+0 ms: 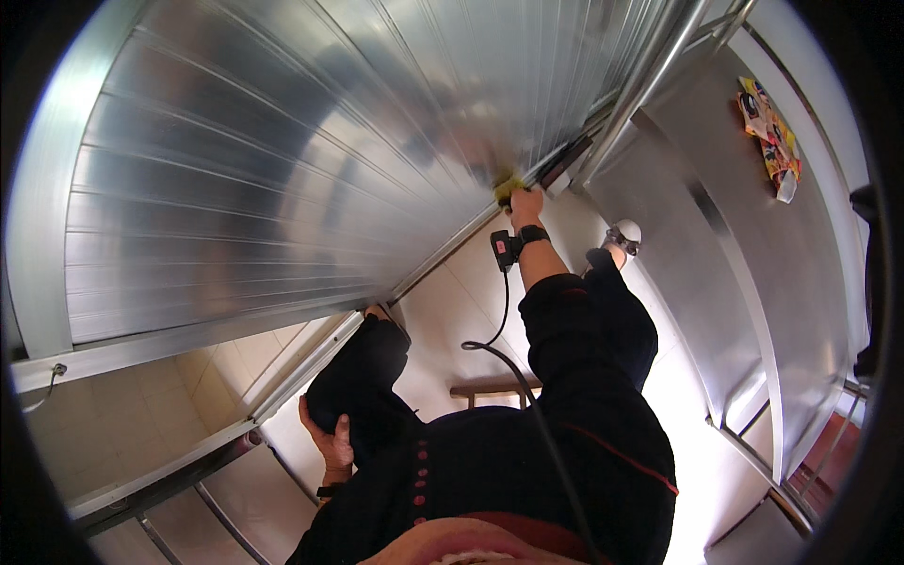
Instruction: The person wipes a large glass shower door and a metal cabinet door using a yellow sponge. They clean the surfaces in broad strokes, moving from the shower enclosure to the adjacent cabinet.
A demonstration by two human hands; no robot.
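Note:
My right hand [526,206] grips a yellow-green scrubbing pad or cloth [506,188], dark in places. It presses this against the lower edge of a ribbed, shiny metal door panel [282,176]; my fingers partly cover it. On that wrist sits a black strap with a small device [503,251], from which a cable [506,311] runs up towards me. My left hand [330,439] rests around my bent left knee, thumb apart from the fingers, with no object in it. Blurred reflections show on the panel.
A steel rack with broad shelves [763,268] stands on the right, a colourful printed packet [773,141] on it. Under me is a wooden stool [487,390] on the tiled floor [452,311]. Metal bars [226,519] lie at lower left, and a metal pole [643,92] rises beyond my right hand.

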